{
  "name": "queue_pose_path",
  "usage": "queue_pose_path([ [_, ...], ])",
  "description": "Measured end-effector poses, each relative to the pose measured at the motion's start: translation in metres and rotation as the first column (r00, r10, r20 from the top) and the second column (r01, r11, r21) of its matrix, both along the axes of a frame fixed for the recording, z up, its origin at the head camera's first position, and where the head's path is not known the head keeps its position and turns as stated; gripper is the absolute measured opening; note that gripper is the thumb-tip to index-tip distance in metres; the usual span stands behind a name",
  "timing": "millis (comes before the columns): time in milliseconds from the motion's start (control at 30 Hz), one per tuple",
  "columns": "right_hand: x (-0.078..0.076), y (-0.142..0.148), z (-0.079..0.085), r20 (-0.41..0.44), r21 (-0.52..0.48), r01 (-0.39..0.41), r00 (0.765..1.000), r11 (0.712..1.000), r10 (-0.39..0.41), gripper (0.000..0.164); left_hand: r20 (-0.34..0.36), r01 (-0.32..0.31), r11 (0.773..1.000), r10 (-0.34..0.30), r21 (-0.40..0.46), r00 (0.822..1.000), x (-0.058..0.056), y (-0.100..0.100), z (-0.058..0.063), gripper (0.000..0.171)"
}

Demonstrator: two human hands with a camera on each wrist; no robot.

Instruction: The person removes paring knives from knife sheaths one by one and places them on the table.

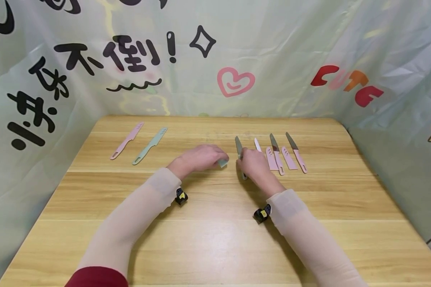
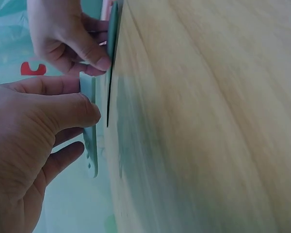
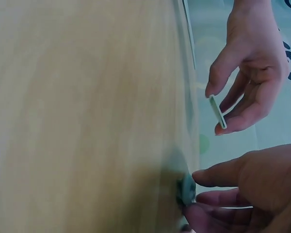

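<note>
My left hand (image 1: 201, 156) pinches a pale green knife sheath (image 2: 88, 141) between thumb and fingers, held just above the table; its open end shows in the right wrist view. To its right, my right hand (image 1: 255, 163) grips the handle of a green knife (image 1: 238, 144) at the tabletop. The knife's bare grey blade points toward the back, and my fingers cover part of the handle. Sheath and knife are apart. Just right of that hand lie pink knives with bare blades (image 1: 274, 142) and loose pink sheaths (image 1: 289, 158).
On the left of the wooden table (image 1: 215, 239) lie a sheathed pink knife (image 1: 127, 141) and a sheathed green knife (image 1: 149, 146). A white blade (image 1: 257, 144) shows partly behind my right hand. A printed curtain (image 1: 273, 48) hangs behind the table.
</note>
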State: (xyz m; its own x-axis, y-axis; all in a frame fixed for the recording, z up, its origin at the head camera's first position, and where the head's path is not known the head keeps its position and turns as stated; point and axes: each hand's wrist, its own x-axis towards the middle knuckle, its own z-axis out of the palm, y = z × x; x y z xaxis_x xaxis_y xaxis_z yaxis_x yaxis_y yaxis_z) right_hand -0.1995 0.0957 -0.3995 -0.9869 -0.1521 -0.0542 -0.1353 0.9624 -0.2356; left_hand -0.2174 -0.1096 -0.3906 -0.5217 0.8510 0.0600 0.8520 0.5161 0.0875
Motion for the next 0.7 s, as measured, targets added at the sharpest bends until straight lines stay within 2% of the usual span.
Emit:
queue_pose_path([
  [200, -0.003, 0.007, 0.0, 0.069, -0.062, -0.007, 0.998, 0.998, 0.011, 0.026, -0.016, 0.022, 0.999, -0.023, -0.047, 1.0, 0.0, 0.014, -0.004, 0.028],
  [333, -0.005, 0.011, 0.001, 0.095, -0.091, -0.002, 0.995, 0.996, 0.011, 0.028, -0.021, 0.036, 0.995, -0.038, -0.094, 0.999, 0.001, 0.023, -0.006, 0.028],
  [533, -0.005, 0.013, 0.002, 0.112, -0.111, 0.006, 0.994, 0.994, 0.006, 0.028, -0.06, 0.092, 0.988, -0.1, -0.127, 0.993, 0.004, 0.032, -0.01, 0.028],
  [700, -0.005, 0.015, 0.003, 0.113, -0.123, 0.003, 0.994, 0.992, 0.011, 0.026, -0.052, 0.111, 0.985, -0.118, -0.13, 0.992, 0.006, 0.036, -0.012, 0.026],
])
